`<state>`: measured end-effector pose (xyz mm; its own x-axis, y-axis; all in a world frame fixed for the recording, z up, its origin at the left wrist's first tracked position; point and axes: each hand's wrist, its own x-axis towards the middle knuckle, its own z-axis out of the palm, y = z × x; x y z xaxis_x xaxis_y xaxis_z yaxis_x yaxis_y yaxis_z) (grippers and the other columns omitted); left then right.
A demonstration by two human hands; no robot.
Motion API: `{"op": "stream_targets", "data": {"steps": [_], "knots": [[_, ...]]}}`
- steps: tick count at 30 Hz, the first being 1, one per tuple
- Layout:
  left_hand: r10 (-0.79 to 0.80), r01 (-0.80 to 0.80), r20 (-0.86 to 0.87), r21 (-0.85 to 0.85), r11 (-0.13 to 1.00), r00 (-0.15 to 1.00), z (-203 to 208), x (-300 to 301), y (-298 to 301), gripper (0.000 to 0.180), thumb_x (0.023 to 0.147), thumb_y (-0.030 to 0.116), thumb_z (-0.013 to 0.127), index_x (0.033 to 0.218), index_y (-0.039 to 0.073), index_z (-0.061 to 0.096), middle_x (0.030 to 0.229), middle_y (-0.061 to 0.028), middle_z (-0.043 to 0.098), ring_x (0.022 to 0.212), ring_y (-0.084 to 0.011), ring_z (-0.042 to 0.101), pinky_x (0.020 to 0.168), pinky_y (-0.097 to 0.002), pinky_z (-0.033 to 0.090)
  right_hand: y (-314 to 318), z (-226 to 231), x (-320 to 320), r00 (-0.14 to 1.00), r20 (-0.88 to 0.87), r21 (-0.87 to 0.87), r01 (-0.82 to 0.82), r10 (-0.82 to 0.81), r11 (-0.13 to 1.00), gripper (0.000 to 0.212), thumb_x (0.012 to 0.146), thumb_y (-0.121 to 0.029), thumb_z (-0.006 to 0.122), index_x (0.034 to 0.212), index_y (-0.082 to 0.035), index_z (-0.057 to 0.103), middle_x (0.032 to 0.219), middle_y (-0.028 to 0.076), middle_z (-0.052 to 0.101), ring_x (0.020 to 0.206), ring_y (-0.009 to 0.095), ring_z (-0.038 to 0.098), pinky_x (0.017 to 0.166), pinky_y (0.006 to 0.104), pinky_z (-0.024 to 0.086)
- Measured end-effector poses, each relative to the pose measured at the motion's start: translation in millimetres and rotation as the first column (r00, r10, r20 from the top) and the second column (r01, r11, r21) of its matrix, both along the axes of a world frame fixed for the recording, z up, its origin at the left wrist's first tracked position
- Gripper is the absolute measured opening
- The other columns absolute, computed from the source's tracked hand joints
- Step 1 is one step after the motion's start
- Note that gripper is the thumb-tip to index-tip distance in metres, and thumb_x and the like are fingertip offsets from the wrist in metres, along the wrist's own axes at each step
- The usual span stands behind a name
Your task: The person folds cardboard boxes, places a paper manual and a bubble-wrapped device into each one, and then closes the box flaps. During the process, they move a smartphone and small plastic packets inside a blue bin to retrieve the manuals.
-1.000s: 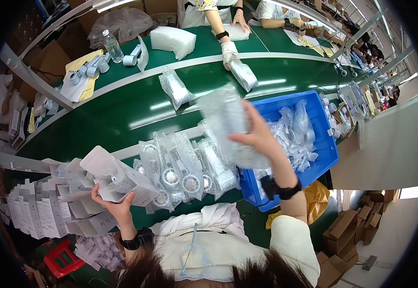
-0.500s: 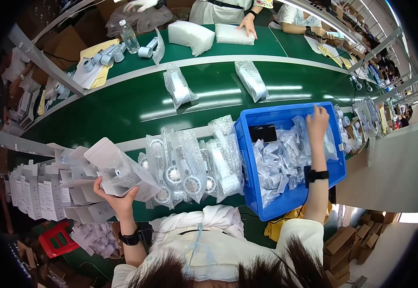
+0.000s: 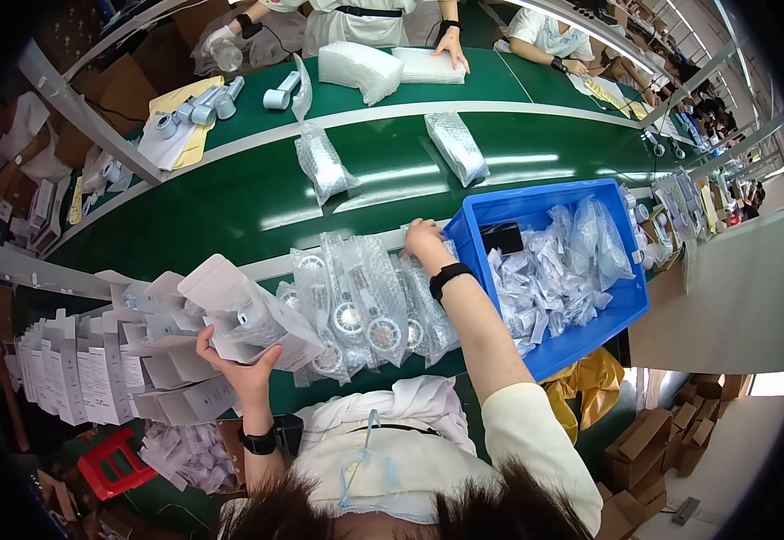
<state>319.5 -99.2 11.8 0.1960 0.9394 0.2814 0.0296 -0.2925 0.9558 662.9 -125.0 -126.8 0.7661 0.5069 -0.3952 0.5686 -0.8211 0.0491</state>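
Note:
My left hand (image 3: 246,367) grips an open white carton (image 3: 261,315) from below, thumb and fingers on opposite sides. Inside the carton lies something in clear plastic, its kind hard to make out. Right of it, several bubble-wrapped parts with round, wheel-like ends (image 3: 385,333) lie side by side. My right hand (image 3: 423,238) is at the far end of this row, beside the blue bin, fingers curled on the top of a bubble-wrapped package (image 3: 432,310). My forearm partly covers that package. The blue bin (image 3: 549,193) holds many small clear plastic packets (image 3: 545,279) and a black flat object (image 3: 502,238).
A row of open white cartons (image 3: 95,369) stands at the left. Two bubble-wrapped packages (image 3: 324,166) lie on the green belt (image 3: 221,211). Across it, a person's hand (image 3: 450,47) rests on a bubble-wrap stack. A red plastic stool (image 3: 115,463) is at lower left.
My right hand has moved left from over the bin to the bubble-wrapped row. My left hand keeps the carton. Across the belt, a person has lifted the clear bottle from the table.

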Motion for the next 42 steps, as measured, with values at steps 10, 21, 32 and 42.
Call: {"op": "stream_targets", "data": {"steps": [10,21,32,42], "knots": [[-0.048,0.050,-0.042,0.034,0.998,0.998,-5.8,-3.0,8.5,0.088,0.057,0.014,0.077,0.126,0.013,0.022,0.121,-0.0111,0.033,0.113,-0.0262,0.036,0.097,-0.0370,0.028,-37.4,70.7,3.0,0.979,0.171,0.583,-0.194,0.114,0.789,0.047,0.065,-0.003,0.062,0.107,-0.003,0.044,0.100,0.019,0.040,0.093,0.040,0.045,0.080,0.0432,0.042],[-0.056,0.065,-0.080,0.108,0.992,0.995,2.7,9.2,-4.3,0.087,0.057,0.013,0.077,0.125,0.012,0.023,0.123,-0.0115,0.030,0.114,-0.0263,0.036,0.098,-0.0364,0.027,-232.7,292.9,84.7,0.887,0.411,0.848,-0.289,-0.208,0.445,0.049,0.065,-0.003,0.061,0.112,-0.002,0.049,0.098,0.015,0.050,0.095,0.027,0.051,0.083,0.0325,0.040],[0.119,-0.074,-0.169,0.250,0.965,0.979,7.5,10.2,-31.8,0.087,0.056,0.013,0.078,0.124,0.011,0.025,0.120,-0.0099,0.029,0.112,-0.0244,0.036,0.097,-0.0344,0.028,-296.2,112.6,230.4,0.755,0.622,0.086,-0.329,0.208,0.940,0.046,0.058,-0.001,0.064,0.103,-0.010,0.056,0.100,0.013,0.050,0.097,0.033,0.047,0.079,0.0440,0.042],[0.183,-0.170,-0.059,0.178,0.969,0.981,14.7,-27.8,-14.9,0.089,0.051,0.013,0.083,0.118,0.011,0.024,0.116,-0.0078,0.029,0.109,-0.0223,0.036,0.092,-0.0328,0.032,-254.5,14.7,178.4,0.966,0.138,0.136,-0.237,0.219,0.962,0.031,0.068,-0.011,0.064,0.096,-0.003,0.056,0.093,0.021,0.059,0.087,0.038,0.056,0.073,0.0433,0.046]]}}
